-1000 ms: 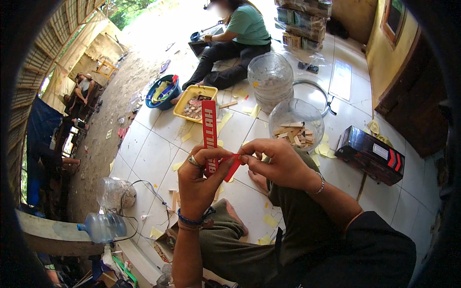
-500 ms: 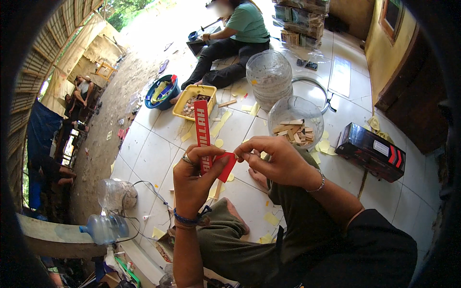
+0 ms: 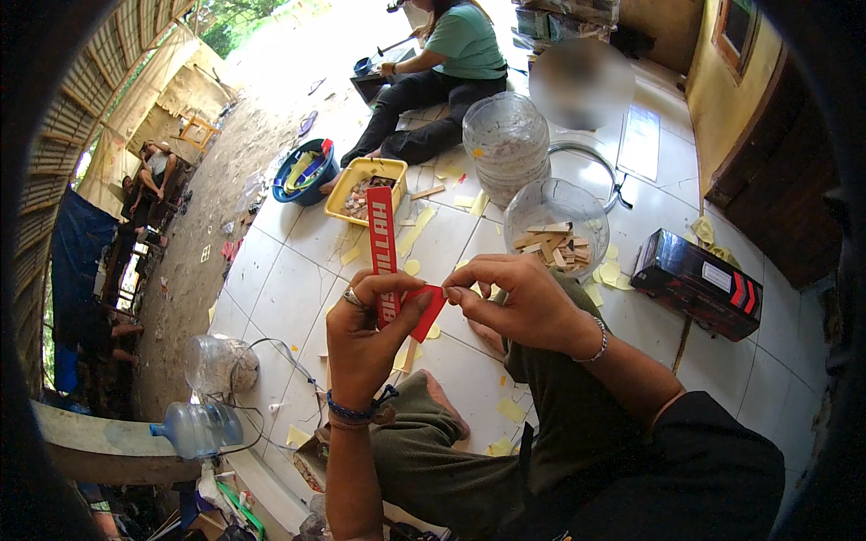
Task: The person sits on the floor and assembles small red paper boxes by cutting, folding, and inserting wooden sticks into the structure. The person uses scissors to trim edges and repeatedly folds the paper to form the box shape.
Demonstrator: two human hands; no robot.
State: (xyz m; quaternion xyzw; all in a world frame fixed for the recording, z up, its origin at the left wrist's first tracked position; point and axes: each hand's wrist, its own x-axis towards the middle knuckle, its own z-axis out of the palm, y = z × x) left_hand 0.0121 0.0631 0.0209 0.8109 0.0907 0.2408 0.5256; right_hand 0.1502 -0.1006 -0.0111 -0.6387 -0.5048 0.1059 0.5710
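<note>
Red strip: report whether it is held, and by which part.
The left hand pinches the red strip near its lower end, between thumb and fingers. The right hand is at the red piece beside it.

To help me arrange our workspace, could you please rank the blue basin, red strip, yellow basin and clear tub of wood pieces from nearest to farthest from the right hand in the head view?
1. Red strip: lower end beside the right hand.
2. Clear tub: just beyond.
3. Yellow basin: farther, leftward.
4. Blue basin: left of the yellow one.
</note>
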